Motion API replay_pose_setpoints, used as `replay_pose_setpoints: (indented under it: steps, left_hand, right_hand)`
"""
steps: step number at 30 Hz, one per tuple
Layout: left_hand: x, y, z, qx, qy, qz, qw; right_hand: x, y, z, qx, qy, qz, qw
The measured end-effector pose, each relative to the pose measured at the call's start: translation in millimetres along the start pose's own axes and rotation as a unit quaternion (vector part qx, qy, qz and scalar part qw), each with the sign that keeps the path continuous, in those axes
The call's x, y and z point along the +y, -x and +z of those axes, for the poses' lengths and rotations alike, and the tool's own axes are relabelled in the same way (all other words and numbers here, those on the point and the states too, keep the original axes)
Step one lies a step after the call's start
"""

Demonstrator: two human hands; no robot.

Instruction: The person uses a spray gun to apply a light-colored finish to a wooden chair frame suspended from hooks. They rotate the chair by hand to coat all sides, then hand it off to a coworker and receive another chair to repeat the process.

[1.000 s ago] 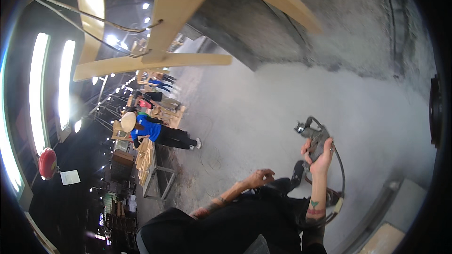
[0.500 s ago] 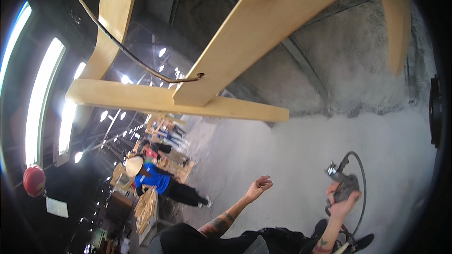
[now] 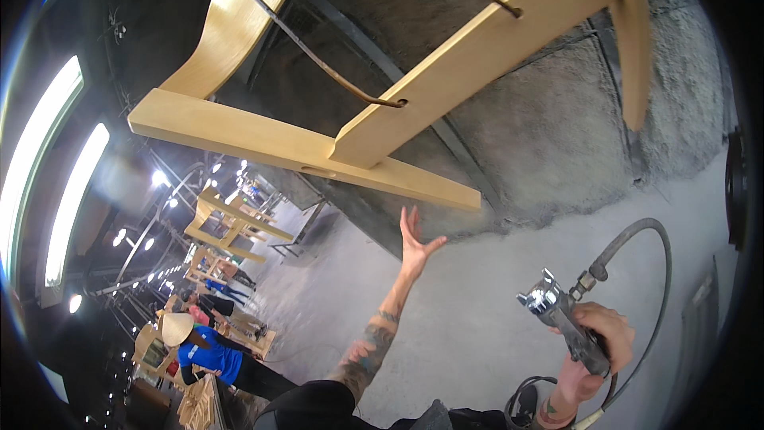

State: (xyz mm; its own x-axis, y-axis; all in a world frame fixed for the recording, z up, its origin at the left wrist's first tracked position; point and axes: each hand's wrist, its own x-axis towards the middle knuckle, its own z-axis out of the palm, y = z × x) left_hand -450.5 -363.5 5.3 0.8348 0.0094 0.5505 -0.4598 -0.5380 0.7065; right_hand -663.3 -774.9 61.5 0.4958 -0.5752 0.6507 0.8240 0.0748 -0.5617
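Note:
A pale wooden chair frame [image 3: 469, 52] hangs in front of me on two bent metal hooks, each passing through a hole in its wide rail. My left hand [image 3: 418, 248] reaches up beneath the frame's lower bar [image 3: 239, 143], fingers spread and holding nothing. A small gap seems to lie between the fingertips and the wood. At the right, my right hand [image 3: 602, 340] is wrapped round a spray gun [image 3: 561, 314] with a shiny metal head and a dark body. A dark hose [image 3: 667, 271] joins the gun and loops down past my wrist.
A dusty grey booth wall [image 3: 549, 111] stands behind the frame. At the left, a person in a blue shirt and conical hat [image 3: 211, 358] works by stacked wooden parts. Farther back hang more chair frames [image 3: 231, 227]. Bright tube lights [image 3: 40, 159] line the far left.
My left hand has risen toward the frame and its fingers have spread. The spray gun has come up and turned in my right hand. The view has shifted, showing more hanging frames.

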Motion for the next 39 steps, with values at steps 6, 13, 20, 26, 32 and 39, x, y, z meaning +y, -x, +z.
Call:
replay_pose_setpoints:
  steps: [6, 13, 20, 26, 32, 39]
  left_hand:
    - [37.8, -85.1, 25.8, 0.039, 0.115, -0.011, 0.993]
    - [39.5, -121.9, 50.5, -0.031, 0.152, -0.005, 0.988]
    - [45.6, -134.5, 62.0, -0.033, 0.149, -0.058, 0.987]
    - [72.2, -73.8, 70.6, -0.015, 0.094, -0.016, 0.995]
    - [119.2, 18.5, 67.9, 0.044, 0.058, 0.040, 0.997]
    - [92.2, 112.6, 35.4, 0.061, 0.035, 0.064, 0.996]
  right_hand:
    - [-29.3, 7.0, -25.4, -0.036, -0.013, -0.004, 0.999]
    - [-65.3, 33.0, -41.1, 0.014, 0.018, 0.037, 0.999]
    - [-77.1, 36.5, -27.5, 0.037, 0.026, -0.030, 0.999]
    - [-81.5, 7.3, -3.6, -0.021, -0.011, -0.121, 0.992]
    - [-119.7, -8.4, 9.6, -0.045, 0.003, -0.141, 0.989]
    - [-169.8, -6.4, 19.5, -0.056, -0.055, -0.213, 0.974]
